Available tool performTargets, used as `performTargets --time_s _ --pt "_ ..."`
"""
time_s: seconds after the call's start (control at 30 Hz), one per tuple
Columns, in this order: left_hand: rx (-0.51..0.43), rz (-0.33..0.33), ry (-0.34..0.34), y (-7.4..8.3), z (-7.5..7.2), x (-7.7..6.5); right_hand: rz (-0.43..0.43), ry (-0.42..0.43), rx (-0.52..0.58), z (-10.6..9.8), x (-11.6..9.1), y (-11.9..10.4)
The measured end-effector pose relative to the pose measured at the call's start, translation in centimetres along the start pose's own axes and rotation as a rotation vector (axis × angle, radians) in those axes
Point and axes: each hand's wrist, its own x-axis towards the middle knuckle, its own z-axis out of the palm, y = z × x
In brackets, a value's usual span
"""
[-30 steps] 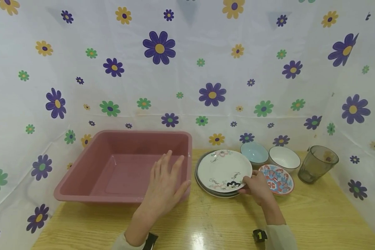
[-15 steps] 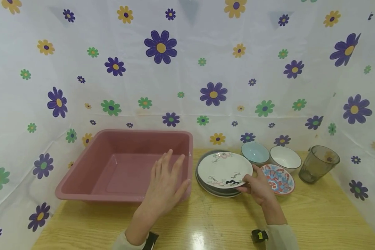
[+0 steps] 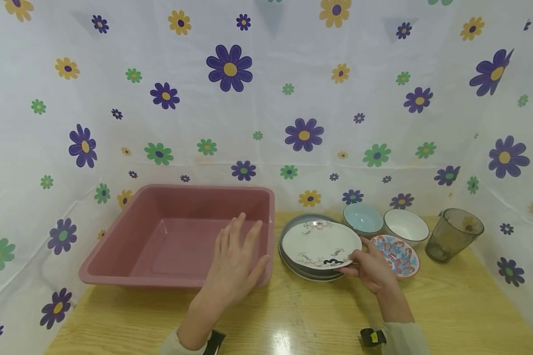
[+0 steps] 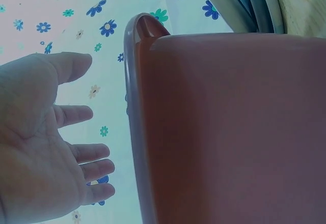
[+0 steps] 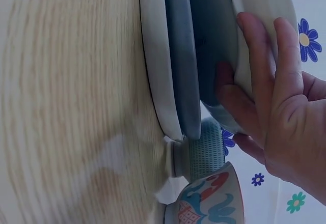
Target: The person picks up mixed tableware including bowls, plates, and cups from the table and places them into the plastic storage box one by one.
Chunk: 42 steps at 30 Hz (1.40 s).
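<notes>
Two hands (image 3: pixel 373 271), one gripping one plate (image 3: pixel 317 244); two plates (image 5: pixel 183 66) beneath.

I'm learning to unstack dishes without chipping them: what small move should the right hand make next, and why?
Probably the right hand should raise the white, round, floral ceramic-looking plate slightly higher. It grips the plate's right edge, where a gap shows above the grey, round, ceramic-looking plate; whether the far edge is clear can't be told.
</notes>
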Motion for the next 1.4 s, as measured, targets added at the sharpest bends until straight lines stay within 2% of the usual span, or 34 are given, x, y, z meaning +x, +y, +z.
performTargets --time_s 0.7,0.97,1.2,1.4 --pt "-0.005 -0.026 -0.012 0.1 -0.5 0.0 -0.009 -0.052 0.047 -0.8 -0.9 -1.0" --pt "-0.010 -0.014 0.007 0.2 -0.5 0.0 -0.053 -0.042 0.032 -1.6 -1.3 -1.7" --pt "0.001 -0.023 0.006 0.6 -0.3 -0.3 -0.083 -0.086 0.057 -2.5 -1.9 -2.4" --pt "0.007 -0.024 0.016 0.8 0.0 -0.6 -0.146 -0.127 0.085 -3.0 -2.5 -2.9"
